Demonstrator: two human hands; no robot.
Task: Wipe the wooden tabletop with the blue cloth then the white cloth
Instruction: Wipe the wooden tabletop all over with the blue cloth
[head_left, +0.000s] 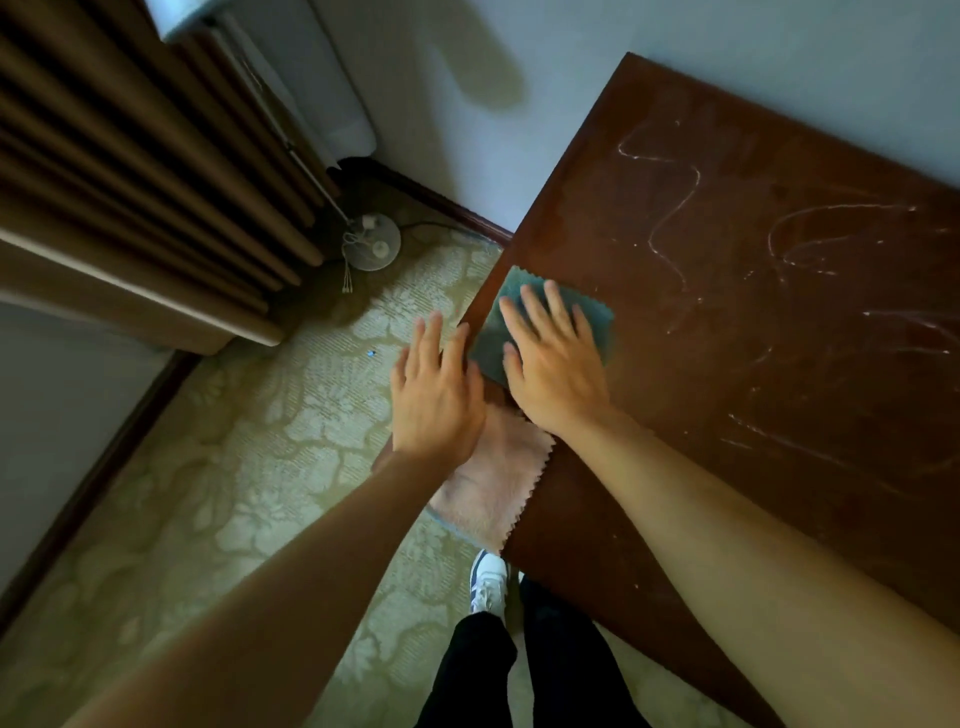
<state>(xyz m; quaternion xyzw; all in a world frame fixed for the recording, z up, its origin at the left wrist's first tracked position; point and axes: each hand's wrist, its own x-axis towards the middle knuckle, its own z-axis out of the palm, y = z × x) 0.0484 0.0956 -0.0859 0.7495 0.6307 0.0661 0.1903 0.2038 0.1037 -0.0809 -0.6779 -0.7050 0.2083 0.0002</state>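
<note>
Two cloths lie at the near left corner of the wooden tabletop (753, 322), and from your head camera both of your hands are down among them. Your right hand (553, 358) lies flat on the blue cloth (545, 325), palm down, fingers straight and slightly spread, pressing the cloth onto the wood. The blue cloth sits right at the table's left edge, its zigzag-cut border showing above and to the right of your fingers. Your left hand (436, 395) is open too, fingers straight and close together, holding nothing; it sits at the table's left edge just beside the blue cloth, with its fingertips at the cloth's left border, though you cannot tell whether they touch it. The white cloth (493, 488), which looks pinkish in this light, lies nearer to you on the same edge, partly under your left wrist and hanging a little over the side. Pale streaks and smears (670, 228) cross the dark wood well to the right of your hands. Below the table you see a patterned carpet (249, 441), your dark trousers (519, 670) and a white shoe (487, 579). A brown curtain (135, 171) hangs at upper left, with a round lamp base (371, 241) on the floor beside it.
</note>
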